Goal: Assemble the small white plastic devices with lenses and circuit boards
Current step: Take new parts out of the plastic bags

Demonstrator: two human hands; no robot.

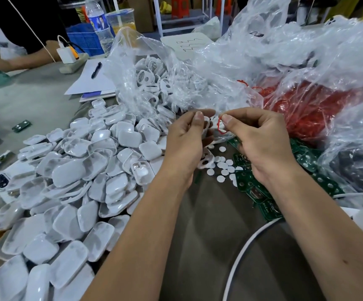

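Right hand (261, 144): grip closed, thumb and forefinger pinching a thin red cord loop (220, 127), which hangs just below the fingertips. Left hand (187, 144): fingers curled round a small white plastic device (206, 124), mostly hidden behind thumb; exact part can't be told. The two grips sit close, nearly touching, raised above the tabletop (34, 101).

Directly below the grips: scattered white round discs (220, 165) on the tabletop, w/ a white ring-shaped shell piece (205, 162) just beside the left wrist. Below and right of the right hand: green circuit boards (256, 192), overlapping in a loose heap.

Left of the left hand: large pile of white plastic shells (71, 192), spreading toward the near edge.

Behind the grips: clear plastic bag (145, 83) holding more white shell parts. Right of it, behind the right hand: clear bag of red cords (311, 109).

Far left: pen (96, 70) on paper, water bottle (99, 25), another person's arm (34, 56).
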